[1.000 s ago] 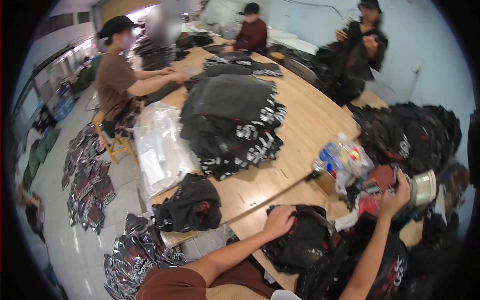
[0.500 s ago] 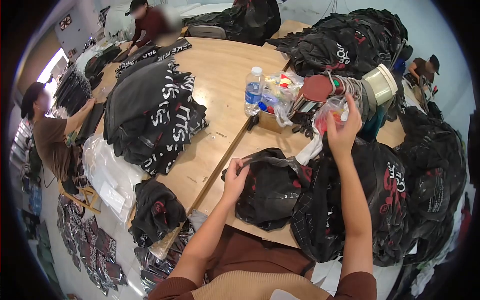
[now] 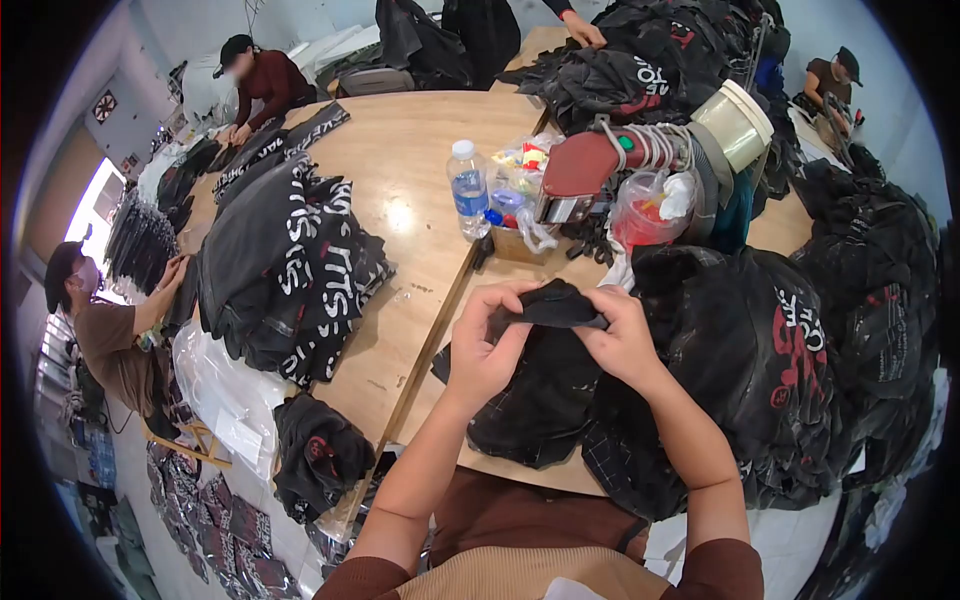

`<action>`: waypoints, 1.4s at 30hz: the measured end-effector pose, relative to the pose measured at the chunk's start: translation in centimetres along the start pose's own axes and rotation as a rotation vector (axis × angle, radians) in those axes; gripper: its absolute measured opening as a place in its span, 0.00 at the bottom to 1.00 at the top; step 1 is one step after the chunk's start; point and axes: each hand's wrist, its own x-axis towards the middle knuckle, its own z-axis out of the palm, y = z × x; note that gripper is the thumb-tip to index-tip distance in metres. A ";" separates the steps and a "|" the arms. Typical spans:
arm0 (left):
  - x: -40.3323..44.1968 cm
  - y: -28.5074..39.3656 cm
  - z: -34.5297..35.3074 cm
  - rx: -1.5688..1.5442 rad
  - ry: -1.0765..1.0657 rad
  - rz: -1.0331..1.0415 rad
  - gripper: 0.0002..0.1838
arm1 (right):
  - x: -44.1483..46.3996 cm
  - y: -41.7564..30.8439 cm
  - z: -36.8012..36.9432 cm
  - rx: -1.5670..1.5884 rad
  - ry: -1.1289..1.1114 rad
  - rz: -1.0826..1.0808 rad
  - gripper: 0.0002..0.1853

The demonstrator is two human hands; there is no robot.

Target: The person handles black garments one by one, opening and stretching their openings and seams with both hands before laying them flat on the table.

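A black garment hangs from both hands over the near part of the table, its lower part resting on the wood. My left hand pinches its upper edge between thumb and fingers. At the other end of that edge, my right hand grips the same cloth, fingers closed around it. Between the hands the edge is raised and folded over. Just right of it lies a large heap of black garments with red and white print, touching more dark cloth below my right forearm.
A water bottle, a small box of odds and ends, a plastic cup and a white bucket stand beyond my hands. Printed black garments are piled left. Co-workers sit around; another person's hand touches the far heap.
My right hand has come down and left from near the plastic bag to the garment's edge. The garment's edge is now lifted between both hands. Another person's hand has appeared at the far heap.
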 end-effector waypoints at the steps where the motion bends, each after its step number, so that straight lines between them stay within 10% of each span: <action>1: 0.7 0.2 0.0 0.145 -0.006 0.061 0.12 | 0.3 -0.6 -0.6 0.059 0.061 -0.013 0.12; 8: 2.9 -0.7 -0.1 0.264 0.148 0.110 0.16 | 2.7 -1.0 -0.8 0.538 0.144 0.088 0.11; 30: 6.4 -0.5 2.0 0.066 0.310 0.198 0.17 | 4.5 0.4 -1.9 0.575 0.261 0.147 0.09; 42: 5.4 0.7 -0.7 -0.257 0.272 -0.182 0.20 | 4.1 -1.0 -1.3 0.542 0.019 0.253 0.06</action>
